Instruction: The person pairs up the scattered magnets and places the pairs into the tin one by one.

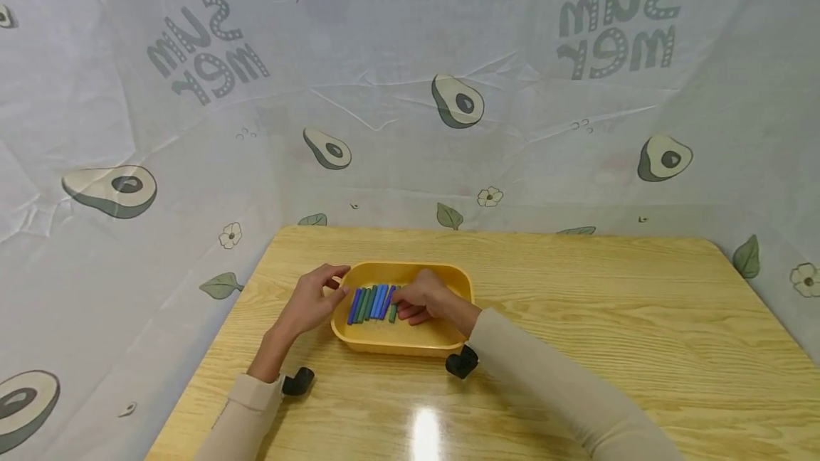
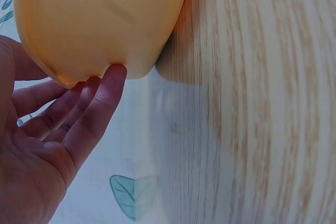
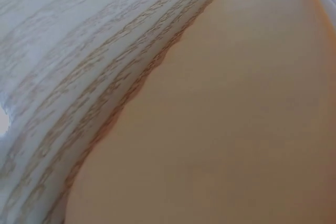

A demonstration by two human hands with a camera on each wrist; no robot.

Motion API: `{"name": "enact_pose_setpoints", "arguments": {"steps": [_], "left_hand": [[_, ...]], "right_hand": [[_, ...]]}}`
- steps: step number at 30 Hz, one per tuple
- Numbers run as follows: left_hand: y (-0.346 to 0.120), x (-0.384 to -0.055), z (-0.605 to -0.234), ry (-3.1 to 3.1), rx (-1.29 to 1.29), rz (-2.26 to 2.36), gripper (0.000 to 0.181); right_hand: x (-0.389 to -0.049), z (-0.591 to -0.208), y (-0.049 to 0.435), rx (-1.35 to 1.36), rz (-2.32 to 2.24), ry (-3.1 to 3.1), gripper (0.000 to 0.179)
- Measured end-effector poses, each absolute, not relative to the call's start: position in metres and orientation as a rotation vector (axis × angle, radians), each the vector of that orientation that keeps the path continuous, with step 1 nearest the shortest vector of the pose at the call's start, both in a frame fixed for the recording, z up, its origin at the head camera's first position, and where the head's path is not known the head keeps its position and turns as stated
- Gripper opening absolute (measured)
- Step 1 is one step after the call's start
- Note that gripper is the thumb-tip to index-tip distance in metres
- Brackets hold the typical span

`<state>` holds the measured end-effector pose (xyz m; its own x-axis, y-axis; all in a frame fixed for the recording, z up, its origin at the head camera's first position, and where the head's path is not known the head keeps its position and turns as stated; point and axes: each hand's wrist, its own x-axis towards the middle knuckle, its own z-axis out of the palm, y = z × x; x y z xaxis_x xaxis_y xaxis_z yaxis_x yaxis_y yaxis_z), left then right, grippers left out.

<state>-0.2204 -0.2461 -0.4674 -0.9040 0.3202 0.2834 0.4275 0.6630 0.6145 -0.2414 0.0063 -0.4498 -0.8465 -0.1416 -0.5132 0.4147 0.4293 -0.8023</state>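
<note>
A yellow plastic tray stands on the table, with a row of blue and green chalk sticks lying side by side in its left half. My left hand holds the tray's left end. In the left wrist view, its fingers touch the outer wall while the thumb reaches over the rim. Inside the tray, my right hand pinches a green chalk stick at the right end of the row. The right wrist view shows the tray's outer wall and hides that hand's fingers.
The wooden table extends to the right of the tray. A pale cloth printed with avocados and leaves hangs behind and at both sides. Black wrist mounts sit at both cuffs, the right one close to the tray's front right corner.
</note>
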Motion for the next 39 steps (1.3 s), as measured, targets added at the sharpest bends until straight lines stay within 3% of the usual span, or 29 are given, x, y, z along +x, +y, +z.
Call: {"name": "enact_pose_setpoints", "arguments": {"steps": [28, 39], "left_hand": [[-0.257, -0.244, -0.466, -2.696, -0.706, -1.073, 0.042], [-0.255, -0.255, -0.468, -2.702, -0.709, -1.098, 0.042]], "right_hand": [[-0.250, -0.439, 0.002, 0.201, -1.633, 1.884, 0.015], [-0.248, -0.433, 0.007, 0.162, -1.643, 1.896, 0.023]]}}
